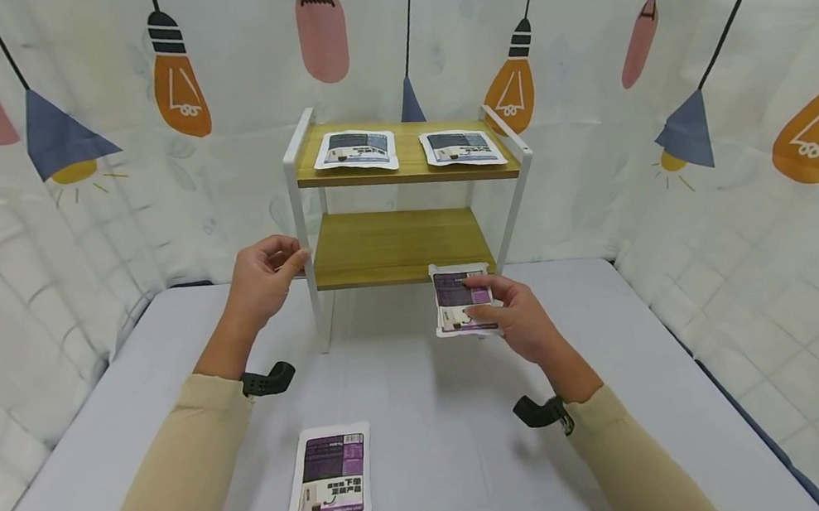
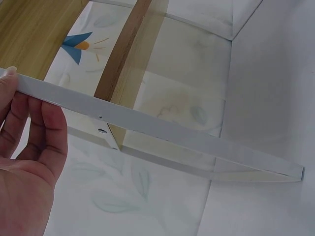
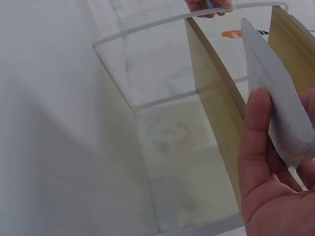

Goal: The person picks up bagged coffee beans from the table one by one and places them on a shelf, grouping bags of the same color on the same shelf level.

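My left hand [image 1: 265,281] pinches the left white post [image 2: 152,122] of a two-tier shelf, its thumb on one side and fingers on the other. A flat white pouch with a purple printed label [image 1: 451,294] is held in my right hand [image 1: 519,315], between thumb and fingers. That pouch overlaps the front right corner of the lower wooden board [image 1: 393,240] in the head view. From the right wrist, the pouch [image 3: 278,93] shows its pale side between the two boards. On the upper board [image 1: 408,141] lie two pouches with blue-grey labels, one left [image 1: 357,150], one right [image 1: 464,148].
Another purple-labelled pouch [image 1: 328,476] lies on the white-covered table [image 1: 427,420], near the front and left of centre. Behind the shelf hangs a white curtain [image 1: 244,181] printed with lamps and bulbs. Dark wrist straps [image 1: 269,380] with camera mounts sit on both wrists.
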`<state>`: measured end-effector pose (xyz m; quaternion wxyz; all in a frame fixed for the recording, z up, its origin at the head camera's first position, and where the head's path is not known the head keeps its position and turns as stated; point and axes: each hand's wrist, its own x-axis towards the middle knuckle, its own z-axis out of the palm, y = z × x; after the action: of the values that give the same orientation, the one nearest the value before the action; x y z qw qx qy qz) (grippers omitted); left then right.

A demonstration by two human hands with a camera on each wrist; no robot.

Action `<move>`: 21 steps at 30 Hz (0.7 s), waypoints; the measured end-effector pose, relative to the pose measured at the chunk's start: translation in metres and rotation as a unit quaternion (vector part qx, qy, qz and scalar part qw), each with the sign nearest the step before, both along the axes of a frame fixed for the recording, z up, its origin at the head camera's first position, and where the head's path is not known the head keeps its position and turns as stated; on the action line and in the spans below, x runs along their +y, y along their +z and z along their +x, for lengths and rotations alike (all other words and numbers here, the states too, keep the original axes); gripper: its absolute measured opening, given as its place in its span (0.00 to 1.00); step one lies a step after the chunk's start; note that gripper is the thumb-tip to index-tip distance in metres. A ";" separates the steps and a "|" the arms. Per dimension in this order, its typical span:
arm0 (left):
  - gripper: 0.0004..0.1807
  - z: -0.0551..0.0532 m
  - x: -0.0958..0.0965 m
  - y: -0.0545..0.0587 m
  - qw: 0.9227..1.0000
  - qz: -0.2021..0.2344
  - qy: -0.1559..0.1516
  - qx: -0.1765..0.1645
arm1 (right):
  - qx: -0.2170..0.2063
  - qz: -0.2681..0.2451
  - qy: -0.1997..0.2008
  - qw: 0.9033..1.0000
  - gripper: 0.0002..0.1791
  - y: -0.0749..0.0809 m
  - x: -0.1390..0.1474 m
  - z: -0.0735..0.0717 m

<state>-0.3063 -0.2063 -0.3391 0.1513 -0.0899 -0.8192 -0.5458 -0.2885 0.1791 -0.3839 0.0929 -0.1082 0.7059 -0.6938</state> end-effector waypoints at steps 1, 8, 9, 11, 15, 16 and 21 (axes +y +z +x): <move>0.19 0.000 0.000 0.000 1.000 0.000 0.000 -0.001 | -0.001 0.000 0.000 1.000 0.27 0.000 0.000 -0.001; 0.18 0.000 -0.001 -0.001 1.000 0.003 -0.004 0.011 | -0.009 -0.012 0.012 1.000 0.28 0.006 0.000 -0.003; 0.18 -0.001 -0.001 -0.001 1.000 0.004 -0.005 0.015 | -0.009 -0.017 0.015 1.000 0.28 0.006 0.000 -0.004; 0.17 -0.001 -0.002 -0.002 1.000 0.005 -0.007 0.022 | -0.009 -0.025 0.020 0.999 0.28 0.007 0.000 -0.005; 0.17 -0.002 -0.002 -0.003 1.000 0.003 -0.008 0.026 | -0.014 -0.031 0.020 0.999 0.28 0.009 0.001 -0.006; 0.17 -0.002 -0.002 -0.003 1.000 0.002 -0.007 0.025 | -0.015 -0.031 0.020 0.999 0.27 0.009 0.001 -0.007; 0.18 -0.002 -0.002 -0.002 1.000 0.001 -0.006 0.022 | -0.019 -0.030 0.021 0.999 0.27 0.010 0.002 -0.008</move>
<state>-0.3078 -0.2079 -0.3412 0.1659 -0.1062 -0.8147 -0.5454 -0.2962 0.1807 -0.3736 0.1174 -0.1131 0.6804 -0.7145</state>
